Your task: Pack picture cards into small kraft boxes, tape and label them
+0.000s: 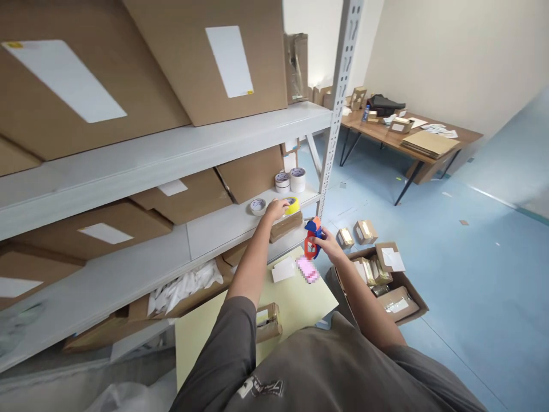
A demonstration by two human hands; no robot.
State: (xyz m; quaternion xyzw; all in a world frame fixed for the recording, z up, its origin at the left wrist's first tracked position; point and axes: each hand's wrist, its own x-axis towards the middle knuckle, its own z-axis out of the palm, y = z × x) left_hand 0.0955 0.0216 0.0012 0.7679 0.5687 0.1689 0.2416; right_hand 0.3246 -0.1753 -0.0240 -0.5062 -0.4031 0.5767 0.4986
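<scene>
So our left hand (278,209) is out over the lower shelf (210,232), fingers bent at the yellow tape roll (293,205), which lies just right of that hand; we honestly can't tell whether they've got a proper grip on it. It's round, so no long axis to speak of. Our right hand (329,245) is wrapped around a red-and-blue tape dispenser (312,237), long side running roughly away from us, and it's farther from the roll than the left. A pale tape roll (258,206) sits just left of the left hand, white tape rolls (297,180) stand just beyond it, and the perforated shelf post (338,68) rises to its right, so reaching past there looks a bit tight. A cardboard carton (281,228) is below the left hand, and something pink (307,269) (too pixelated to name) lies just nearer us than the dispenser.
</scene>
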